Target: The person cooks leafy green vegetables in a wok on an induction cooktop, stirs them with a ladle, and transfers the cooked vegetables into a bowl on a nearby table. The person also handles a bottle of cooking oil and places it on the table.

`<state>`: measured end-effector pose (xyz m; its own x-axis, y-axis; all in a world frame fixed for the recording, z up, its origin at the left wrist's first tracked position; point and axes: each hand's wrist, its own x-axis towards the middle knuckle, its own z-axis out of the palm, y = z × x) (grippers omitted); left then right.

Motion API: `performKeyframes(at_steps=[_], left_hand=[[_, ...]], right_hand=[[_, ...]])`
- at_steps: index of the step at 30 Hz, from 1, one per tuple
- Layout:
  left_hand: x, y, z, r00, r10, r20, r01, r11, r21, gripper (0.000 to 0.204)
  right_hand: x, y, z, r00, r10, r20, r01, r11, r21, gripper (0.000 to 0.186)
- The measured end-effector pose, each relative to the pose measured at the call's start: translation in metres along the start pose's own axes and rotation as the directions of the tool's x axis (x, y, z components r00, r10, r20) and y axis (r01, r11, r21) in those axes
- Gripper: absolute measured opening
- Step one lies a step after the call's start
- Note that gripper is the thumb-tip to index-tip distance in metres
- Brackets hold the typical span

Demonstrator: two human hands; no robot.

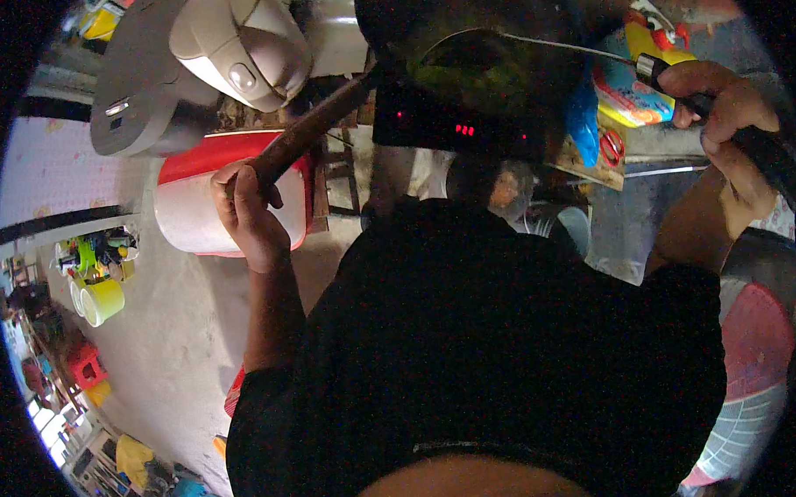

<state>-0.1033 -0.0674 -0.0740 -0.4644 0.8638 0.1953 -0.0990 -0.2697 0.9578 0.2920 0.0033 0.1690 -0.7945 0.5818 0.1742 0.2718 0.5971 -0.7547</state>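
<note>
Left hand (pixel 250 214): grip closed round the wok handle (pixel 323 120), fist on its near end, handle slanting up to the wok. Right hand (pixel 734 118): grip closed on the black handle of a metal utensil (pixel 566 47); its curved head is down in the wok (pixel 536 73), at some green food (pixel 475 81). Wok sits on the black cooker (pixel 433 133), behind the red-lit display (pixel 465 130) along the cooker's near edge. Wok interior too dark for more detail. Right of the cooker, near corner of the surface (pixel 612 179): red-handled scissors (pixel 613 147), blue plastic (pixel 584 124) just beside, colourful packet (pixel 631 100) behind. Left of the wok: cream appliance (pixel 238 48). Red-and-white container (pixel 186 203) below it, behind the left hand in view.
</note>
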Motion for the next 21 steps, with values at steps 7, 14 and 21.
performKeyframes(at_steps=[7,14,21], left_hand=[[0.009,-0.015,-0.017,0.990,0.076,0.115,-0.082,0.995,0.050,0.043],[-0.045,-0.029,-0.019,0.985,-0.114,-0.129,0.118,0.993,0.021,0.076],[-0.191,-0.084,-0.015,0.677,-0.490,-0.549,0.553,0.831,-0.060,0.063]], right_hand=[[-0.007,0.074,0.055,0.955,0.118,-0.272,-0.213,0.911,-0.353,0.010],[-0.054,0.149,0.096,0.978,-0.075,-0.192,-0.080,0.720,-0.690,0.026],[-0.153,0.208,0.172,0.709,0.382,-0.593,-0.488,0.873,-0.020,0.035]])
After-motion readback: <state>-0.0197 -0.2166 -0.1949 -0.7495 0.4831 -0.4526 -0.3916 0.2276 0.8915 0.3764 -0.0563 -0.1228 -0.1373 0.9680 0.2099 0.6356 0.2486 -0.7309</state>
